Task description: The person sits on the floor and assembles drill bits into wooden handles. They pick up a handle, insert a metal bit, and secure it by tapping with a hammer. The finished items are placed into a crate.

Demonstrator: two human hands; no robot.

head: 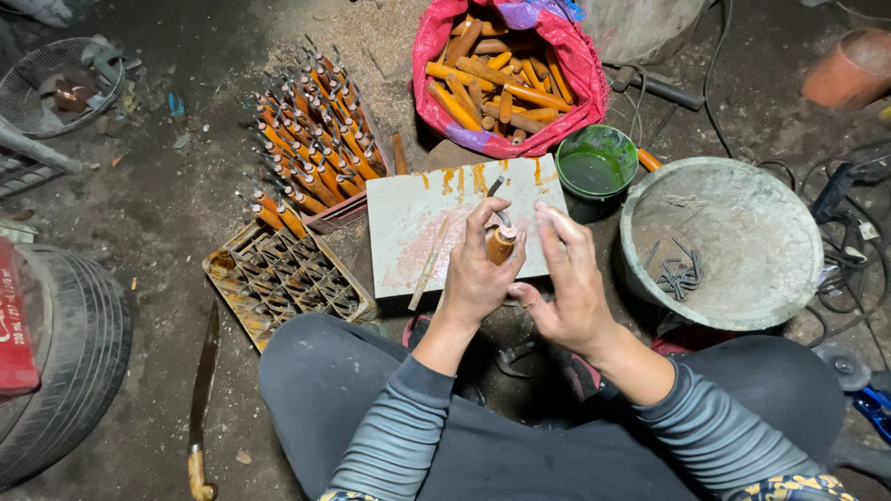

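Note:
My left hand [478,269] grips a short orange-brown wooden handle [501,245] with a thin metal piece sticking out of its top. My right hand [571,283] hovers just to the right of it, fingers spread, holding nothing that I can see. Both hands are over the near edge of a pale flat slab [418,218] smeared with orange and pink stains. A thin stick [429,265] lies on the slab to the left. My knees in dark trousers frame the bottom of the view.
A pink sack [436,56] of orange wooden handles sits behind the slab. A crate [316,139] full of finished handles and an empty grid crate [278,278] stand left. A green cup [597,162], a grey basin [724,241] with metal hooks, a tyre [65,353] and a long knife [202,390] surround me.

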